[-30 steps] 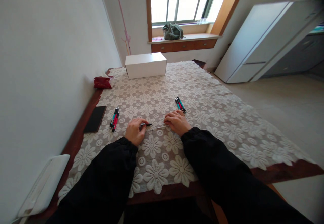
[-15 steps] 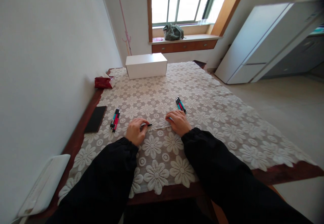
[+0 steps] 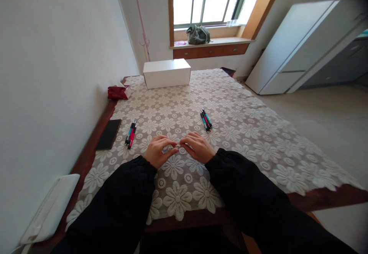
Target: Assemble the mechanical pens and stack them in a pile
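Observation:
My left hand [image 3: 159, 149] and my right hand [image 3: 199, 147] meet fingertip to fingertip low over the lace tablecloth [image 3: 178, 199]. Between them shows a small pale bit of a pen part [image 3: 178, 145], pinched from both sides; the rest of it is hidden by my fingers. The black pen part seen in my left hand a moment ago cannot be made out now. Beyond my right hand lies a group of teal, red and black pens [image 3: 206, 120]. To the left of my left hand lies another group of pens [image 3: 130, 135].
A black notebook [image 3: 108, 134] lies at the left table edge, with a red tissue pack [image 3: 118, 92] behind it. A white box [image 3: 167, 74] stands at the far end. On the left near the wall is a white flat device [image 3: 51, 208]. A fridge [image 3: 290, 47] stands at right.
My hands have come together, and the white refill that stretched between them is mostly covered. The black pen part by my left fingers is out of sight. The pens beyond my right hand are more exposed.

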A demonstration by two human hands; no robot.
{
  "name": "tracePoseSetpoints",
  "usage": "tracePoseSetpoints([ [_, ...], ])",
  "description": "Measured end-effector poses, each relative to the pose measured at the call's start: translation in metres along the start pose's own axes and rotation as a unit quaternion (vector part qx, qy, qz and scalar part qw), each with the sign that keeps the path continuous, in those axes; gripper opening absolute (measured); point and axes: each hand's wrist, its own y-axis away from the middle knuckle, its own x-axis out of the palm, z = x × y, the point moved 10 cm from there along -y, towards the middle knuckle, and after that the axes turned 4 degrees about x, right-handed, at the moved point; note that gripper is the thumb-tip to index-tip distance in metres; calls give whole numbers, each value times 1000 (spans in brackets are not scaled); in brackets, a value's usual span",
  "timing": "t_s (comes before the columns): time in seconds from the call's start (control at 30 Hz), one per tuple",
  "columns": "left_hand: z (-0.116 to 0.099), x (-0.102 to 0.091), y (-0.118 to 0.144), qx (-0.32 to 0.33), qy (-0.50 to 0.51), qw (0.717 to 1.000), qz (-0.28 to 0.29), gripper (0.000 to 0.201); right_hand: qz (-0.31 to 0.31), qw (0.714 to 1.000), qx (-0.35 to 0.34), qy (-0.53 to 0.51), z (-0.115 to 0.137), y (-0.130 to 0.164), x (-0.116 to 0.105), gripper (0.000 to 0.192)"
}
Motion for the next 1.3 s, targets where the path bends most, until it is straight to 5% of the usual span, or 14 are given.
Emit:
tracePoseSetpoints([
  [0.23, -13, 6, 0, 43, 43, 998, 12, 14, 31, 998, -12, -46, 5, 2, 11, 12],
  [0.47, -1, 3, 1, 7, -5, 1000, 3, 10, 42, 999, 24, 6, -4, 1, 3, 14],
  [0.67, -2, 3, 0, 11, -15, 1000, 12, 9, 215, 974, 67, 27, -17, 13, 32, 11],
  [0.8, -4, 3, -1, 10, -15, 1000, 14, 7, 260, 962, 66, 52, -19, 19, 46, 6],
  [1.0, -5, 5, -1, 16, -12, 1000, 21, 6, 230, 969, 87, 21, -19, 16, 44, 9],
  [1.3, -9, 2, 0, 39, 5, 999, 0, 13, 98, 968, 144, -183, -14, 7, 30, 6],
])
